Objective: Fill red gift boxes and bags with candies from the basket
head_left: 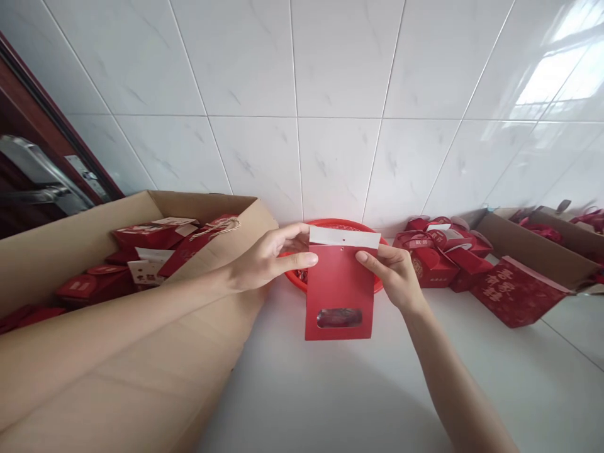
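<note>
Red paper bag [340,283] was held up by both hands, near the middle of the view, in front of the red basket [336,223]; its white top strip [346,236] faced up, small hole in it, another just below in the red; rounded window low on the front. Left hand [276,255] pinched the upper left edge, thumb flat on the front, fingers behind; right hand [394,270] pinched the upper right edge, thumb likewise on the front, fingers partly hidden behind; how far those fingers were curled, cannot tell. Left forearm came in from the left, across the cardboard box [202,352], nearly level with a slight rise; right forearm rose from the lower right, leaning inward to the bag; thumbs pointed toward each other, well apart; bag hung roughly upright, bottom edge close to level.
</note>
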Demonstrator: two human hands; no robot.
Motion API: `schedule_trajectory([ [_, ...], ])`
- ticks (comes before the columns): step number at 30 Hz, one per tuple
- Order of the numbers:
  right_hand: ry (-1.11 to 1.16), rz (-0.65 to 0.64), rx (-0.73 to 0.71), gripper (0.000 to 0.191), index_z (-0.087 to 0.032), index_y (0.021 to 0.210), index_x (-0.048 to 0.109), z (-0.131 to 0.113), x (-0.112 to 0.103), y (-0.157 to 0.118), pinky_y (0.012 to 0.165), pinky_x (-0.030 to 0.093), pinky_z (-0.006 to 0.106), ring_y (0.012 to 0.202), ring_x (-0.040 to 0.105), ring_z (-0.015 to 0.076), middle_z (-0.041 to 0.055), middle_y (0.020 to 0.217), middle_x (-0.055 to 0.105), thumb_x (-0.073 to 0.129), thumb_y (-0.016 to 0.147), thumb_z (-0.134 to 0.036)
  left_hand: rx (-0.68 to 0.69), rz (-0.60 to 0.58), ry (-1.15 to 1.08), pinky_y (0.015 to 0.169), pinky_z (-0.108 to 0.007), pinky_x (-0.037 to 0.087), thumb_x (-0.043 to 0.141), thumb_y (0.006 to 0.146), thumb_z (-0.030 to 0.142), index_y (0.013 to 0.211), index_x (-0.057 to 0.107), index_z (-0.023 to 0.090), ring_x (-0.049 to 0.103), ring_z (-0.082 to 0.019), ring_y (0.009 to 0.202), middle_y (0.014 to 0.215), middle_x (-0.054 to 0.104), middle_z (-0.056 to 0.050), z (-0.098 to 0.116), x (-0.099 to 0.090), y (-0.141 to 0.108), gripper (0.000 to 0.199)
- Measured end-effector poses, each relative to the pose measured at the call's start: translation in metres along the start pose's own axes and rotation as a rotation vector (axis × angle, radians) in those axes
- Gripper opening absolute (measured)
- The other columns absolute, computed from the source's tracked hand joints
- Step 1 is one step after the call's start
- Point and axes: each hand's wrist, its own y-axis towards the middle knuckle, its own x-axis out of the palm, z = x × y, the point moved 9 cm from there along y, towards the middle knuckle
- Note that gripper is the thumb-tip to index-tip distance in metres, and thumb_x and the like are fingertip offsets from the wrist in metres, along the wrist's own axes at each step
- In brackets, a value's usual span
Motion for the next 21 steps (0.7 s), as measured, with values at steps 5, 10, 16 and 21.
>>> schedule_trajectory([
  [5,-0.006,-0.016,0.008,0.03,-0.021,0.088,0.077,0.001,0.005,-0.001,0.061,0.055,0.032,0.073,0.066,0.021,0.0049,0.082,0.073,0.07,0.085,-0.05,0.008,-0.011,0.036,0.088,-0.035,0.055,0.063,0.09,0.042,0.114,0.064,0.019,0.066,-0.023,0.105,0.111,0.07,-0.007,-0.002,0.001,0.001,0.033],
  [10,0.036,-0.073,0.024,0.027,-0.022,0.09,0.077,0.002,0.008,-0.001,0.067,0.057,0.033,0.08,0.068,0.0224,0.0049,0.084,0.073,0.068,0.087,-0.048,0.013,-0.015,0.05,0.087,-0.033,0.055,0.061,0.092,0.042,0.106,0.068,0.018,0.067,-0.022,0.101,0.108,0.072,-0.006,-0.008,0.001,0.003,0.028],
  [16,-0.048,-0.18,0.016,0.035,-0.022,0.114,0.074,-0.004,0.017,-0.003,0.065,0.057,0.031,0.085,0.068,0.0224,0.0062,0.091,0.073,0.065,0.09,-0.046,0.002,-0.001,0.107,0.09,-0.035,0.055,0.063,0.09,0.043,0.109,0.071,0.021,0.068,-0.023,0.101,0.107,0.073,-0.005,-0.009,0.0,0.001,0.03],
  [21,-0.01,-0.19,-0.033,0.038,-0.023,0.122,0.068,-0.008,0.019,-0.003,0.068,0.058,0.031,0.085,0.069,0.0214,0.0068,0.098,0.074,0.067,0.09,-0.044,0.01,0.04,0.191,0.082,-0.032,0.055,0.063,0.09,0.043,0.106,0.07,0.02,0.068,-0.021,0.094,0.099,0.073,-0.004,-0.007,-0.003,0.001,0.03],
])
